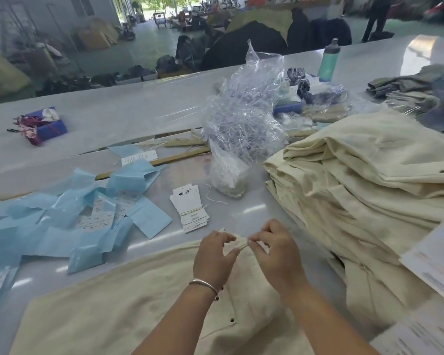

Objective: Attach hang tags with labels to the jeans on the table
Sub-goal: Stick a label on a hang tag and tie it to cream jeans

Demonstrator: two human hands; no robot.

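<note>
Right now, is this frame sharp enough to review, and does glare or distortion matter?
Head view: hands and hang tags fairly sharp; background soft; glare on the table at far right; wide-angle bending table edges.

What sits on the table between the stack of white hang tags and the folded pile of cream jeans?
In the head view, mostly bare table: only a loose pale string lies between the hang tags and the jeans pile.

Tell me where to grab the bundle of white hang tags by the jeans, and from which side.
Grip the hang tag bundle across its middle, where the thin string binds it, pinching its long edges from above. It lies flat on the table, fanned at both ends, so the tied waist probably holds the cards together best.
</note>
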